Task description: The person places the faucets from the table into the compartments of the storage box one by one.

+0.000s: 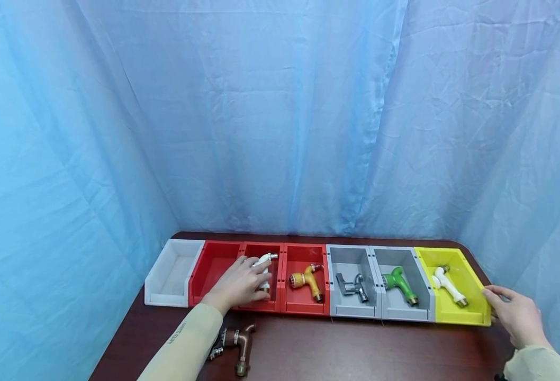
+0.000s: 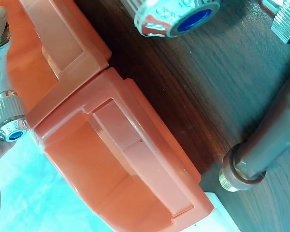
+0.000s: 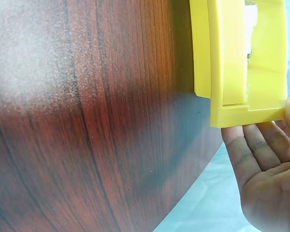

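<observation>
My left hand (image 1: 242, 283) reaches into the third bin from the left, a red bin (image 1: 271, 301), and grips a white tap (image 1: 265, 259). In the left wrist view this tap (image 2: 1, 72) spans between thumb and finger, its silver knob with a blue centre facing down. At the far right, my right hand (image 1: 518, 315) pinches the side of the yellow bin (image 1: 480, 316). The right wrist view shows the thumb at the rim of that bin (image 3: 232, 92) and fingers (image 3: 256, 145) under it. Inside lies another white tap (image 1: 448, 286).
Between the hands, bins hold a yellow tap (image 1: 308, 280), a chrome tap (image 1: 353, 288) and a green tap (image 1: 399, 286). A white bin (image 1: 172, 275) ends the row at left. On the wooden table (image 1: 356, 349) lies a brown tap (image 1: 244, 344), near other taps partly hidden by the left sleeve.
</observation>
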`<state>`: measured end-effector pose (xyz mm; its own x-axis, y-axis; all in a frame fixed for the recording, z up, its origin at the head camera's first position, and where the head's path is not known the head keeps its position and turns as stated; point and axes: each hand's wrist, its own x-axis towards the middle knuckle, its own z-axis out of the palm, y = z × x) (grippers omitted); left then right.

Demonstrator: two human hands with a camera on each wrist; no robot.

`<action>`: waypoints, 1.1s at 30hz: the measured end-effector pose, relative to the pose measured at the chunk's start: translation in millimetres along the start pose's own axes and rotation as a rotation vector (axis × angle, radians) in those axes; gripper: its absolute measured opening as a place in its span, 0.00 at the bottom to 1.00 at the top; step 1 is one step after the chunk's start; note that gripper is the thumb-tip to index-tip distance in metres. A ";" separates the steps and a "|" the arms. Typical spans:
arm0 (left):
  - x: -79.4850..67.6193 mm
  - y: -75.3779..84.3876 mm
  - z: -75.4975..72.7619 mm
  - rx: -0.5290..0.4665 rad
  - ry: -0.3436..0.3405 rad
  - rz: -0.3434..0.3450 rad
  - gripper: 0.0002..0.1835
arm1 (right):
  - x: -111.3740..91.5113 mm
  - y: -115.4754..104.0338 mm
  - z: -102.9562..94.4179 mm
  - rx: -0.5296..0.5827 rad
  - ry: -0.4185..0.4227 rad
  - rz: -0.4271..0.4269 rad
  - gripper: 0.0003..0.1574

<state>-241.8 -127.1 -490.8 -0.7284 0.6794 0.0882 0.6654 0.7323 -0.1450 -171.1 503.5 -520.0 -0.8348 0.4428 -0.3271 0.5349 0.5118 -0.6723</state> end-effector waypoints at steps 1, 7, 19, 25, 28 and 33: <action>0.4 0.0 0.5 -0.001 0.001 0.001 0.31 | 0.4 0.4 -0.1 0.001 -0.001 -0.002 0.51; 2.8 0.3 2.6 0.008 0.016 0.015 0.29 | 2.1 2.1 -0.3 -0.004 -0.003 -0.011 0.52; 2.2 0.1 6.8 -0.020 0.034 0.017 0.30 | -0.5 0.5 -0.1 0.009 0.001 -0.011 0.50; -0.9 -0.6 7.6 -0.059 -0.006 0.006 0.30 | -0.5 0.0 1.0 0.012 0.006 -0.008 0.50; -4.4 -2.0 5.4 -0.058 -0.020 0.010 0.31 | -1.1 -0.5 0.7 0.013 0.005 -0.007 0.50; -14.4 -2.6 1.5 -0.072 -0.044 -0.009 0.33 | 0.5 0.3 0.3 0.008 -0.001 -0.008 0.52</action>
<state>-233.3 -138.9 -493.2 -0.7397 0.6714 0.0452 0.6678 0.7407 -0.0728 -171.4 503.7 -520.6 -0.8392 0.4383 -0.3220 0.5270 0.5093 -0.6804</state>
